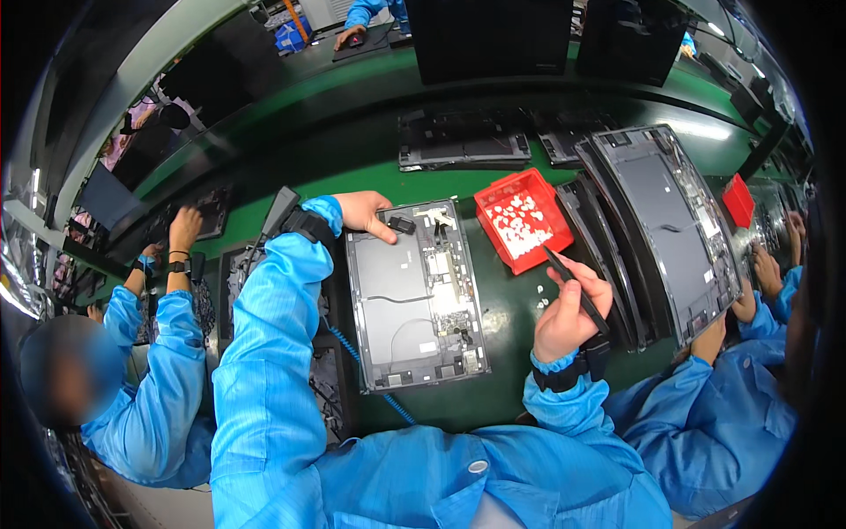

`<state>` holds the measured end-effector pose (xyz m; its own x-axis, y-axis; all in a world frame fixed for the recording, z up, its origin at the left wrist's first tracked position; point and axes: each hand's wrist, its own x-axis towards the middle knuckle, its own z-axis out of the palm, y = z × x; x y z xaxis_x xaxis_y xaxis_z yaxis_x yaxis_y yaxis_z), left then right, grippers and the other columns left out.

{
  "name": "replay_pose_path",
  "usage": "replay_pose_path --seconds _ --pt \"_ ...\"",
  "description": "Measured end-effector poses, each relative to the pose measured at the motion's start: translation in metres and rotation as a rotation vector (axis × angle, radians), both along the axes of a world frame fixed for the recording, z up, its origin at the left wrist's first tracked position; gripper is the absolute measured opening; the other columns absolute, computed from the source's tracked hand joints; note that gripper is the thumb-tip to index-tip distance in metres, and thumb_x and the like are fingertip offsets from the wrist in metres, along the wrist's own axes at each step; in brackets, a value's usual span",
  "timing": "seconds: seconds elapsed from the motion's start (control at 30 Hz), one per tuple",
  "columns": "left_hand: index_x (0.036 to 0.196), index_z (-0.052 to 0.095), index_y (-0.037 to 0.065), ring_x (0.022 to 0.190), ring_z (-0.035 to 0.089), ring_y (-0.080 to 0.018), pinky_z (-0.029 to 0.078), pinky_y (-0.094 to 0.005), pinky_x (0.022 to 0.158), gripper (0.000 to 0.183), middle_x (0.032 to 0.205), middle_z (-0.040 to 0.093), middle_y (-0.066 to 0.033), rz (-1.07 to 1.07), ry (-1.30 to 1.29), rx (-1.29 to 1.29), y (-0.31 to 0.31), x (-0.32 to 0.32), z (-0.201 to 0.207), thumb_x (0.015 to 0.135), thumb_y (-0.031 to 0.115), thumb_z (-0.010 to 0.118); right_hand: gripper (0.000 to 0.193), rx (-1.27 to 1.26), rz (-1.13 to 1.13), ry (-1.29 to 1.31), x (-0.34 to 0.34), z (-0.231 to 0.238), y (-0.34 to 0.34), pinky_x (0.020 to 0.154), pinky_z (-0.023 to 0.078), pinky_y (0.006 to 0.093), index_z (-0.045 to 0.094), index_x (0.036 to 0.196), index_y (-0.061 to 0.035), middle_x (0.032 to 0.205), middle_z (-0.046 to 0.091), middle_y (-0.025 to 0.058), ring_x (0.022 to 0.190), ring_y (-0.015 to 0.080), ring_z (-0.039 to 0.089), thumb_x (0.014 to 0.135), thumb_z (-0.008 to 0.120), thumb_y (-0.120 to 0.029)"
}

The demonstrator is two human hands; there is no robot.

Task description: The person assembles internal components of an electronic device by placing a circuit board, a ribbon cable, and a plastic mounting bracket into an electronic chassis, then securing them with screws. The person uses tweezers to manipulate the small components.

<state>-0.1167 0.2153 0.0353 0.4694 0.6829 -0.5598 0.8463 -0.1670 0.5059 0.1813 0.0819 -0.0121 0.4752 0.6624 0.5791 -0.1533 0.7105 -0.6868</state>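
Note:
An opened flat device chassis point(392, 309), dark grey with a bared circuit board along its right side, lies in front of me. At its upper left corner is my left hand point(366, 214), thumb and forefinger closed around a small black block point(402, 226). My right hand point(573, 309) grips slim black tweezers point(577, 289), whose tip points up and left toward the near edge of a red bin point(504, 187). Small white pieces point(520, 226) fill the bottom of that bin. A few similar white bits point(542, 295) lie on the table beside my right hand.
More chassis point(661, 220) stand leaning in a stack at the right. Others point(463, 141) lie at the back. A coiled blue cord point(344, 344) runs past the left of the device. Co-workers in blue sleeves point(172, 353) work on both sides; black monitors point(493, 40) stand behind.

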Motion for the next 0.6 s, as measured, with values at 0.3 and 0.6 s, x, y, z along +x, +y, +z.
replay_pose_path --seconds 0.3,0.6 --pt "0.088 0.065 0.006 0.087 0.055 -0.0276 0.045 -0.0352 0.079 0.019 0.089 0.058 -0.0095 -0.065 -0.298 0.859 -0.089 0.054 -0.005 0.069 0.008 0.068 0.005 -0.046 0.223 -0.003 0.0 -0.002 -0.003 0.091 0.04 0.0446 0.04 0.091 -0.0011 0.093 0.056 0.0177 0.092 0.0285 0.057 0.086 0.041 -0.001" --pt "0.074 0.065 0.008 0.072 0.057 -0.0258 0.047 -0.0359 0.068 0.01 0.072 0.059 -0.0053 0.043 -0.217 0.834 -0.177 0.108 -0.034 0.065 0.01 0.068 0.008 -0.303 0.539 -0.795 0.001 -0.006 -0.019 0.051 0.042 0.0286 0.059 0.078 -0.0019 0.07 0.052 0.0075 0.057 0.0173 0.054 0.072 0.059 0.002"
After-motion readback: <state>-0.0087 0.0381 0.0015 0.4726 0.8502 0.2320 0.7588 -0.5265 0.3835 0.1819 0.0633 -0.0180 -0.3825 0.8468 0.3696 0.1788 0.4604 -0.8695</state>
